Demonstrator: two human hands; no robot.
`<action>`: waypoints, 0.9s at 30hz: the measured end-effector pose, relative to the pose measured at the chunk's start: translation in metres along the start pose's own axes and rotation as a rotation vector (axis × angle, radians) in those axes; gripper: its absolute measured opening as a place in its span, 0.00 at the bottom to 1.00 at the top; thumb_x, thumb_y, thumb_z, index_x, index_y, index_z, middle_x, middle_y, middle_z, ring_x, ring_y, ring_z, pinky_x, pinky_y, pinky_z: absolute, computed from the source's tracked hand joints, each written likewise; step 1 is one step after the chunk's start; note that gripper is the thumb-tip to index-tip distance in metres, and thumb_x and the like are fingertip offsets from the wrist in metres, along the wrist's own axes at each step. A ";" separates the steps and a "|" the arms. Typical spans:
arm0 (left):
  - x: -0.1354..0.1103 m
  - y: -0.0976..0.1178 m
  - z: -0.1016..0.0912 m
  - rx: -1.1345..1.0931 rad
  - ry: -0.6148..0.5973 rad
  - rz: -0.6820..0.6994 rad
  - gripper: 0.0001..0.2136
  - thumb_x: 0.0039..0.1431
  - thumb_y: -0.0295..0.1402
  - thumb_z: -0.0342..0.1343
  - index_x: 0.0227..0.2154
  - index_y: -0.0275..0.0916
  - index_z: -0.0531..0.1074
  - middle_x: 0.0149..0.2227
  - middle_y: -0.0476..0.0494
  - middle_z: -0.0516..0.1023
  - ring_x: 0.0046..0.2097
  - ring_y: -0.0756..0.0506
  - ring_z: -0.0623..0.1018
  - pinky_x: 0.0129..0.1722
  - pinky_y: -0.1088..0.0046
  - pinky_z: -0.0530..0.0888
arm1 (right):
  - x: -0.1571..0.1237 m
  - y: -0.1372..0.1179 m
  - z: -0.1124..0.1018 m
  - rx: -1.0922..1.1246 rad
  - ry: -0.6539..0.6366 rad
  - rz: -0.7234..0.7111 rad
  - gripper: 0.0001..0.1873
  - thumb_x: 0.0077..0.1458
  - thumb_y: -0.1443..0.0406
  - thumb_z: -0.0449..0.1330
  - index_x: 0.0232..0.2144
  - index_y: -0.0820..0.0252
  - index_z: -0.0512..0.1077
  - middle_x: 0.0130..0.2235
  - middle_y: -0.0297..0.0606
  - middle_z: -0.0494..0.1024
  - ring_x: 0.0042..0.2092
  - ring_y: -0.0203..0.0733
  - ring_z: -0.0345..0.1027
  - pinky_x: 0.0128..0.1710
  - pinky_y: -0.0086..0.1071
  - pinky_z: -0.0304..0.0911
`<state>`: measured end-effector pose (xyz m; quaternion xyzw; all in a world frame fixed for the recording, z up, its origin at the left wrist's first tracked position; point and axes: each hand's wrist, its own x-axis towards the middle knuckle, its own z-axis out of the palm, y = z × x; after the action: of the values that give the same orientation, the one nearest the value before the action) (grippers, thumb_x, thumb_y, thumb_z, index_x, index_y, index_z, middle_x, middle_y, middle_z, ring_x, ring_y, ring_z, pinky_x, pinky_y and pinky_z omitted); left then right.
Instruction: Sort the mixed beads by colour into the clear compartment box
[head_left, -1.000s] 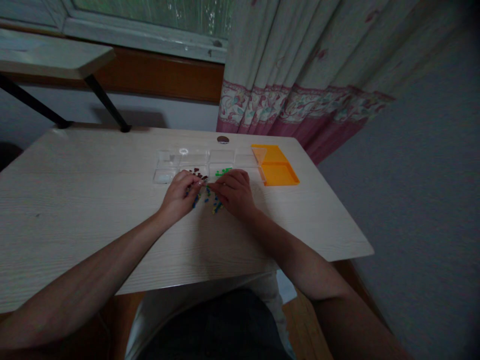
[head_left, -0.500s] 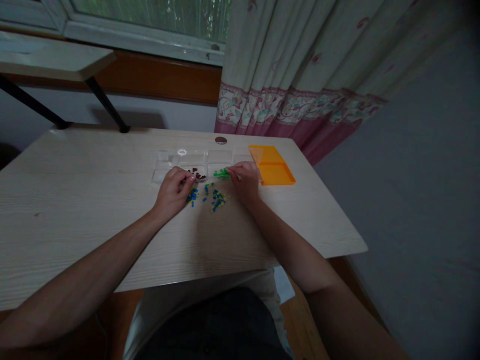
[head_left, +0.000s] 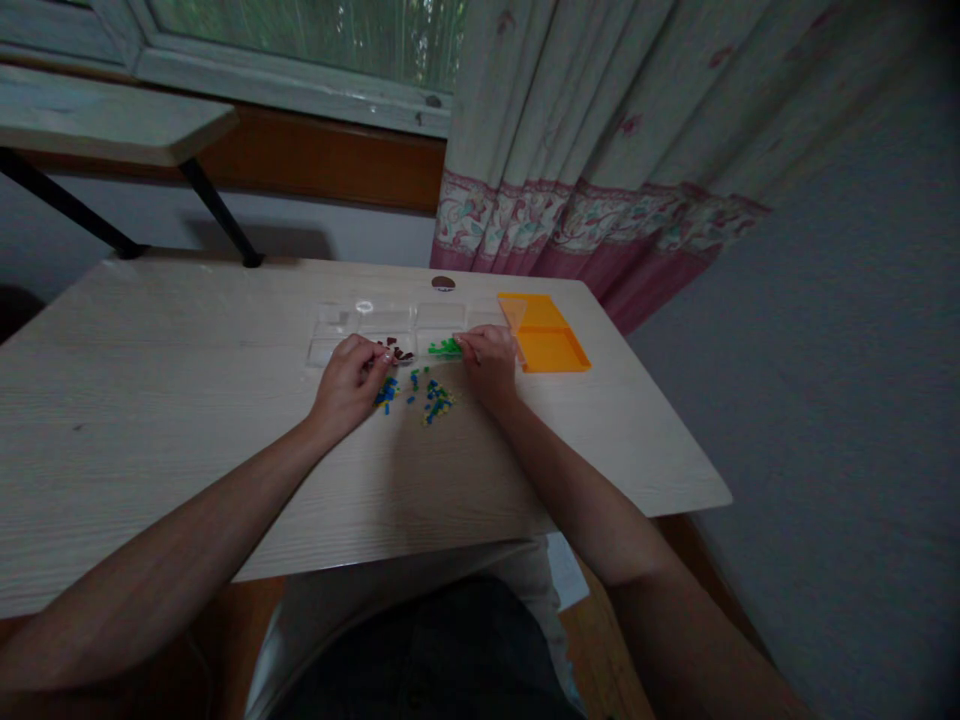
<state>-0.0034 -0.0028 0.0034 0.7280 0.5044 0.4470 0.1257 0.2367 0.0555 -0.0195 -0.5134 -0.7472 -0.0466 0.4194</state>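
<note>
A clear plastic compartment box (head_left: 330, 318) lies on the table, with brown pieces (head_left: 403, 355) in one front compartment and green pieces (head_left: 444, 347) in the one to its right. At the brown pieces my left hand (head_left: 351, 375) is closed in a pinch; whatever its fingertips hold is too small to name. My right hand (head_left: 489, 362) pinches too, over the right side of the green compartment, its hold just as unclear. In front of the box are small mixed blue, green and yellow pieces (head_left: 438, 400), with another blue and yellow cluster (head_left: 387, 393) beside my left fingers.
Right of the box lies an open orange case (head_left: 551, 345). A round brown item (head_left: 443, 284) sits near the table's back edge. A raised shelf (head_left: 112, 120) on black legs stands at the back left. Curtains (head_left: 570, 210) hang behind the table.
Both hands stay in almost the same place, still pinched. The view has shifted very slightly; the pieces and the box look unchanged.
</note>
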 end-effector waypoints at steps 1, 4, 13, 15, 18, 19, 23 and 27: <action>0.000 -0.001 0.000 0.007 0.000 0.002 0.10 0.65 0.38 0.50 0.34 0.38 0.74 0.34 0.45 0.70 0.37 0.46 0.71 0.38 0.68 0.69 | 0.000 0.001 0.000 0.016 0.007 0.004 0.13 0.63 0.59 0.55 0.37 0.53 0.79 0.38 0.38 0.78 0.45 0.44 0.64 0.49 0.40 0.56; 0.000 -0.004 0.001 0.066 -0.030 0.057 0.10 0.65 0.37 0.50 0.36 0.38 0.75 0.35 0.43 0.72 0.40 0.44 0.72 0.42 0.65 0.69 | 0.002 0.001 -0.002 0.104 0.039 0.010 0.15 0.64 0.59 0.54 0.37 0.56 0.79 0.37 0.39 0.79 0.43 0.43 0.66 0.48 0.39 0.58; -0.007 0.001 0.002 0.307 -0.269 0.256 0.12 0.60 0.39 0.56 0.44 0.43 0.75 0.41 0.41 0.73 0.45 0.39 0.70 0.44 0.60 0.66 | 0.003 -0.010 -0.010 0.179 0.021 0.026 0.16 0.64 0.57 0.54 0.35 0.56 0.79 0.35 0.38 0.79 0.41 0.42 0.69 0.47 0.39 0.60; -0.008 0.003 0.002 0.321 -0.279 0.266 0.11 0.60 0.39 0.56 0.42 0.43 0.75 0.42 0.41 0.73 0.46 0.39 0.70 0.43 0.60 0.65 | 0.003 -0.012 -0.012 0.164 -0.011 0.021 0.16 0.65 0.58 0.53 0.37 0.56 0.79 0.35 0.38 0.79 0.42 0.42 0.69 0.48 0.38 0.59; -0.009 0.007 0.003 0.331 -0.304 0.270 0.11 0.59 0.42 0.57 0.41 0.43 0.75 0.42 0.41 0.72 0.46 0.38 0.70 0.43 0.60 0.64 | 0.003 -0.014 -0.013 0.160 -0.040 0.017 0.17 0.65 0.58 0.52 0.38 0.56 0.79 0.37 0.39 0.79 0.43 0.43 0.69 0.49 0.39 0.59; -0.009 0.007 0.004 0.336 -0.315 0.269 0.12 0.59 0.43 0.58 0.41 0.43 0.75 0.42 0.41 0.72 0.46 0.38 0.69 0.43 0.60 0.64 | 0.003 -0.014 -0.013 0.166 -0.040 0.017 0.17 0.65 0.57 0.52 0.37 0.55 0.79 0.37 0.38 0.80 0.43 0.43 0.69 0.49 0.39 0.59; -0.010 0.009 0.008 0.366 -0.338 0.261 0.13 0.58 0.44 0.59 0.42 0.44 0.75 0.42 0.41 0.72 0.46 0.38 0.69 0.44 0.59 0.63 | 0.004 -0.016 -0.014 0.183 -0.014 0.014 0.18 0.65 0.55 0.52 0.36 0.55 0.79 0.36 0.37 0.80 0.41 0.42 0.70 0.47 0.39 0.60; -0.010 0.010 0.009 0.390 -0.336 0.263 0.11 0.60 0.41 0.56 0.42 0.43 0.74 0.43 0.40 0.72 0.47 0.37 0.68 0.44 0.59 0.64 | 0.004 -0.018 -0.014 0.195 0.008 0.009 0.18 0.65 0.55 0.52 0.35 0.56 0.79 0.35 0.37 0.80 0.41 0.42 0.70 0.47 0.39 0.61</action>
<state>0.0088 -0.0135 -0.0011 0.8613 0.4544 0.2273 0.0061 0.2297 0.0426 -0.0013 -0.4732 -0.7442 0.0264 0.4706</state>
